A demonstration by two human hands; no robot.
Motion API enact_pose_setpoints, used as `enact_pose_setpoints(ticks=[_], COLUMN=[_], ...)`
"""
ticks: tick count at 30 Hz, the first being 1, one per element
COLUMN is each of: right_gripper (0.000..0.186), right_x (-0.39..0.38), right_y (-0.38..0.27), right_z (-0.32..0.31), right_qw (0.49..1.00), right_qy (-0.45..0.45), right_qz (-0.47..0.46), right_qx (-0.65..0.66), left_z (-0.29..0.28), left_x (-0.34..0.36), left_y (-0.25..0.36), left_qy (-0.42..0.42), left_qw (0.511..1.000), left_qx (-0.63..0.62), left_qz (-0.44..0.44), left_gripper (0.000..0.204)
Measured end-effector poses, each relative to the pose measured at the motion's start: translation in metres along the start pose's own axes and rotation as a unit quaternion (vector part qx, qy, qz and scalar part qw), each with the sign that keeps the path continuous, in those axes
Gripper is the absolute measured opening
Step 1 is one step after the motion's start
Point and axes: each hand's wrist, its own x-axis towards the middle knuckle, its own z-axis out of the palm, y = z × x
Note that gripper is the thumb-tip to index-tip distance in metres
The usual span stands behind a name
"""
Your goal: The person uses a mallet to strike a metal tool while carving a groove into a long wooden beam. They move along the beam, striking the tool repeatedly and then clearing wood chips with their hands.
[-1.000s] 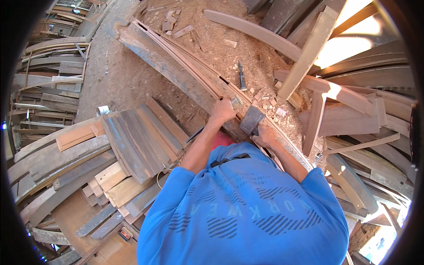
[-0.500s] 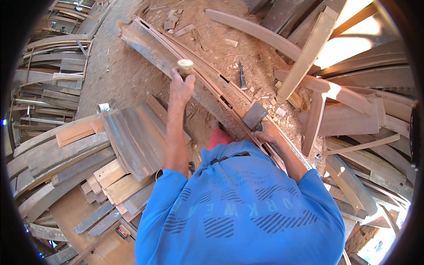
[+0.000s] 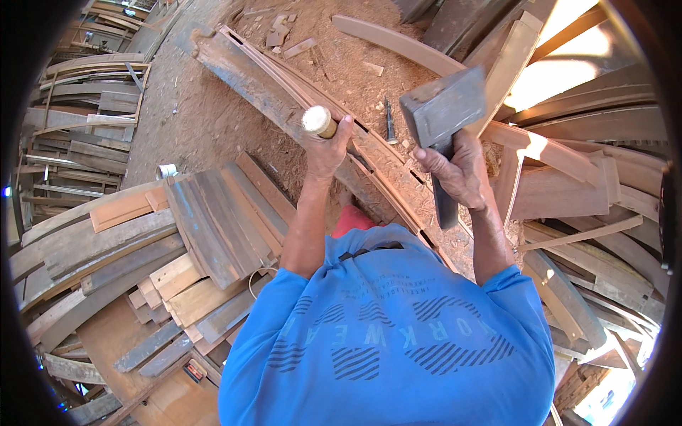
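My left hand (image 3: 327,153) is closed around the handle of a chisel (image 3: 317,121), its pale round end facing up. The chisel's blade is hidden below the fist. Beneath that hand runs a long reddish-brown wooden rail (image 3: 393,190) with several dark slots cut along it, lying on a weathered plank (image 3: 245,84). Raised above the rail's right side, my right hand (image 3: 460,170) grips the dark handle of a mallet (image 3: 442,106) with a blocky grey-brown head. The mallet is apart from the chisel.
A dark slender tool (image 3: 390,121) lies among wood chips past the rail. Stacked boards (image 3: 220,220) stand at my left, with timber offcuts (image 3: 186,295) below them. Long planks (image 3: 561,188) lean and cross at my right. A white cup-like thing (image 3: 167,172) sits by the left stack.
My right hand has lifted the mallet up from the rail, toward me and to the right. My left hand has shifted right along the rail with the chisel, whose handle tilts more.
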Motion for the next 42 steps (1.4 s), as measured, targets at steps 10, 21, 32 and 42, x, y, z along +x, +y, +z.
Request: enact_pose_setpoints(ticks=[10,21,32,42], right_gripper=[0.029,0.026,0.039,0.024], right_x=[0.006,-0.016,-0.049,-0.062], right_y=[-0.043,-0.015,0.023,0.060], right_z=[0.008,0.007,-0.009,-0.023], right_qw=[0.986,0.996,0.998,0.979], right_qy=[-0.010,-0.029,0.051,0.076], right_qz=[-0.164,-0.025,0.020,0.152], right_qx=[-0.019,-0.076,-0.001,0.115], left_z=[0.005,0.042,0.078,0.057], left_x=[-0.038,-0.075,-0.089,0.003], left_y=[-0.038,-0.004,-0.014,0.053], left_qy=[-0.123,-0.399,-0.332,-0.052], left_qw=[0.990,0.889,0.911,0.996], left_qx=[0.056,0.219,0.190,-0.047], left_qz=[-0.043,0.060,0.153,0.060], left_gripper=[0.029,0.042,0.031,0.012])
